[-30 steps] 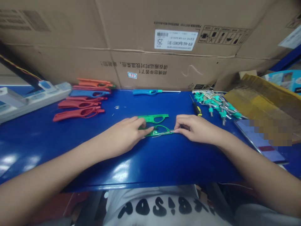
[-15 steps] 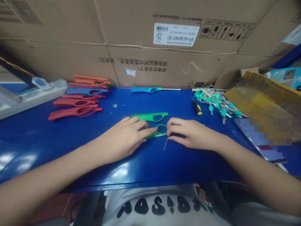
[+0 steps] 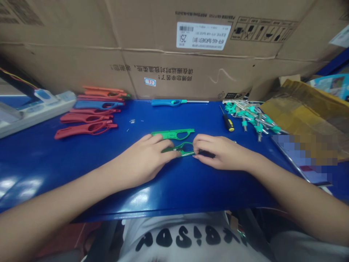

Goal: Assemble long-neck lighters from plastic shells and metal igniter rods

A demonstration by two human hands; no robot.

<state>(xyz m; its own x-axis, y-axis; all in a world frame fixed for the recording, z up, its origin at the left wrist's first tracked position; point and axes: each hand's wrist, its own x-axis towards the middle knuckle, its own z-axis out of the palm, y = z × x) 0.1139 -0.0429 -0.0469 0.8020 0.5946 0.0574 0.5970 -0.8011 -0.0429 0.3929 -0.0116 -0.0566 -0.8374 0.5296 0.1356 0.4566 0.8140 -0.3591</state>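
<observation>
A green lighter casing half lies on the blue table between my hands, its finger loop facing right. My left hand is closed around its left part, thumb pressing near the loop. A thin pale wire runs along the casing's lower edge into the fingertips of my right hand. Those fingers are pinched at the casing's right end and hide it. A second green casing half lies just beyond, close to my left knuckles.
Red, orange and blue lighter casings are stacked at left beside a power strip. A blue lighter lies at the back. On the right are a screwdriver, metal tubes with teal parts and a cardboard box. Small screws lie left of centre.
The clear strip that hung below my right fingers no longer shows. The wire, looped across the casing before, now lies straighter along its lower edge. My left thumb has shifted slightly down.
</observation>
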